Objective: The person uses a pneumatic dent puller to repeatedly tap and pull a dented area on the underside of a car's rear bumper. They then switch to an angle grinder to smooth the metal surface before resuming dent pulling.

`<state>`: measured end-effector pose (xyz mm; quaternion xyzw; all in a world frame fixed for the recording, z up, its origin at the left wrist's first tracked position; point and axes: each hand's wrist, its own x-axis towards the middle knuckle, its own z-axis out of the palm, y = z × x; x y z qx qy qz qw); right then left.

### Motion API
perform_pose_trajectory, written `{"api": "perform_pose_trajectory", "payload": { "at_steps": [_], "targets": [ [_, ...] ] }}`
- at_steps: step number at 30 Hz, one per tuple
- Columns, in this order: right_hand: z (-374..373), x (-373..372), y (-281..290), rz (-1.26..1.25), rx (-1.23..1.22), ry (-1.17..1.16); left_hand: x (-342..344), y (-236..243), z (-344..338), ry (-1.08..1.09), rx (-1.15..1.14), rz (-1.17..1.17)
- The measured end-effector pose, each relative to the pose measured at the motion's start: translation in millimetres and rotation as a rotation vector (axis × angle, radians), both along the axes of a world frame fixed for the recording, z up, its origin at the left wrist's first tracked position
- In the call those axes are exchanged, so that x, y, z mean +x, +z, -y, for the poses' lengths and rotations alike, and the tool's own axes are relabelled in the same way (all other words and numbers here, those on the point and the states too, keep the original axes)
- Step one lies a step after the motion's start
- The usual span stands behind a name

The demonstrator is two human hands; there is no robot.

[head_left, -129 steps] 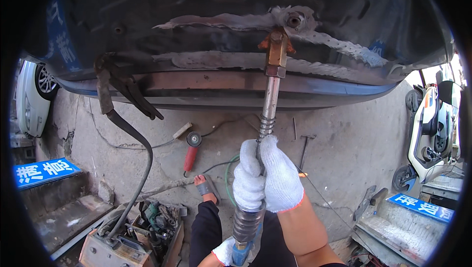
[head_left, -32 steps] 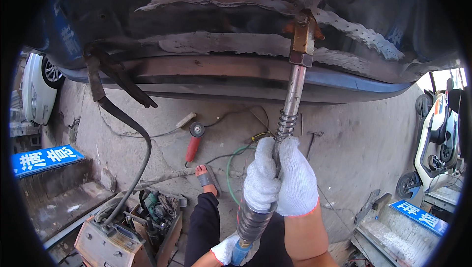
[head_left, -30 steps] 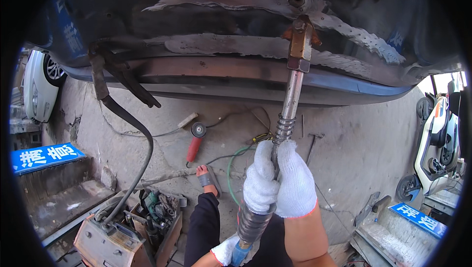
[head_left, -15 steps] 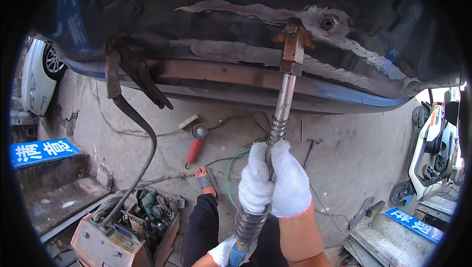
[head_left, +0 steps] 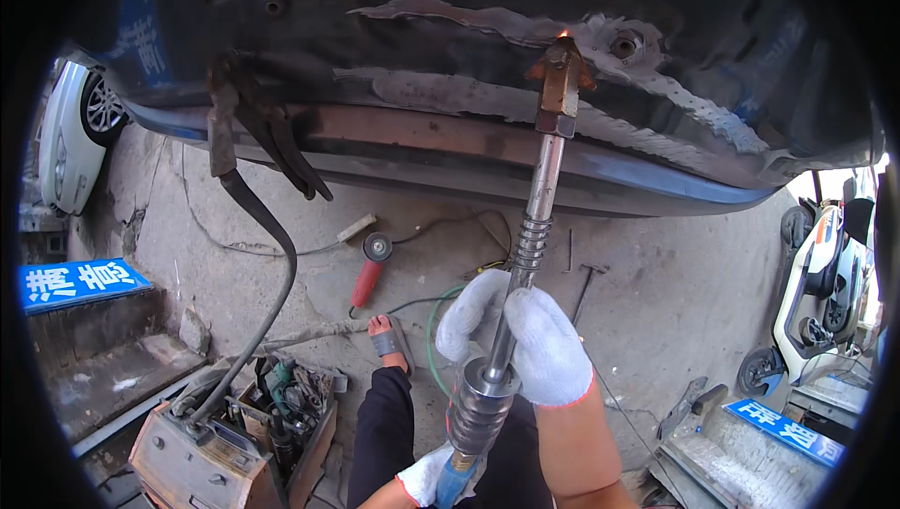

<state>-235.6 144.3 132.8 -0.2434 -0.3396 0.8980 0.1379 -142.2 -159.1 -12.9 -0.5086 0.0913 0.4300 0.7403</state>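
Observation:
A long steel slide hammer [head_left: 543, 186], likely a spot-welding dent puller, stands against a dark car body panel [head_left: 450, 50]. Its tip meets a strip of bare, ground metal, with a small orange glow there. My left hand [head_left: 424, 477], white-gloved, is closed round its blue lower end at the bottom edge. Higher up, my gloved right hand [head_left: 551, 351] curls loosely round the shaft: fingers to the left, thumb side against it. Just below that hand sits the ridged sliding weight [head_left: 480, 417], its top collar uncovered.
A clamp [head_left: 272, 139] with a thick cable grips the panel's lower edge at left. The cable runs to a rusty machine box [head_left: 202, 457] holding tools. On the concrete lie a red angle grinder [head_left: 367, 279], a hammer [head_left: 585, 289] and a green hose [head_left: 433, 345]. A scooter [head_left: 811, 293] stands at right.
An orange glow has appeared at the tool's tip. My right hand has loosened, its fingers moving left off the shaft, and more of the weight's top shows. My left hand stays on the lower end.

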Motion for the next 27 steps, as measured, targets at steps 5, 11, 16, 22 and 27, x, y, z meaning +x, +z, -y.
{"api": "perform_pose_trajectory", "payload": {
  "at_steps": [5, 11, 16, 22, 27],
  "targets": [
    [-5, 10, 17, 0.238, -0.019, 0.363, -3, 29, -27, 0.077, 0.0, 0.115],
    [-21, 2, 20, 0.191, 0.018, 0.444, -4, 27, -28, -0.153, 0.016, -0.21],
    [-12, 31, 10, 0.147, -0.056, 0.569, -4, 18, -19, -0.175, 0.249, -0.249],
    [-18, 3, 27, 0.093, -0.28, 0.032, -3, 10, -19, -0.158, 0.178, -0.179],
    [-20, -9, -7, -0.474, -0.751, 0.282, -1, 5, -19, -0.147, 0.168, -0.142]
  ]
}}
